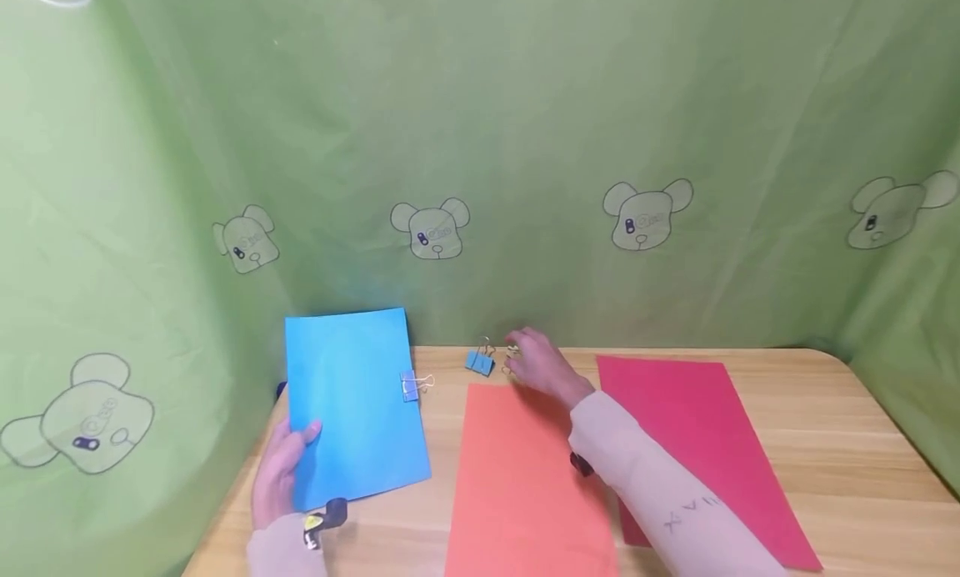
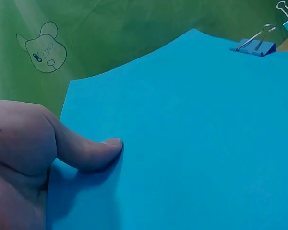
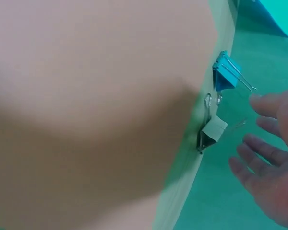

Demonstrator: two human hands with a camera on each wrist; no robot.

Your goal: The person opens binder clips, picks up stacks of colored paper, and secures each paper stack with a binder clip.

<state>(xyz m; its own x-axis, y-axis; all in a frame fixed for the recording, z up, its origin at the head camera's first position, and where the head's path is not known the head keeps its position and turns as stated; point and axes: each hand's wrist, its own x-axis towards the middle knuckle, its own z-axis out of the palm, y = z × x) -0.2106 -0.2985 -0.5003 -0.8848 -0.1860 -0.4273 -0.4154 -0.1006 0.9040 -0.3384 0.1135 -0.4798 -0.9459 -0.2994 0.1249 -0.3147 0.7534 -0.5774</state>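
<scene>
My left hand (image 1: 279,469) holds a blue sheet of paper (image 1: 352,418) at its left edge, the thumb lying across the front. A blue binder clip (image 1: 409,386) is clamped on the sheet's right edge, its wire handles sticking out. My right hand (image 1: 542,362) hovers over the table's far edge with fingers apart and loosely bent. Close to its fingertips stands a pale binder clip (image 3: 214,129), mostly covered by the hand in the head view. Just left of that is another blue binder clip (image 1: 480,362). No clip sits between the right fingers.
An orange sheet (image 1: 525,485) lies in the middle of the wooden table (image 1: 847,444). To its right lies a red sheet (image 1: 690,427), partly under the right forearm. Green fabric (image 1: 525,143) printed with bear heads hangs behind and at both sides.
</scene>
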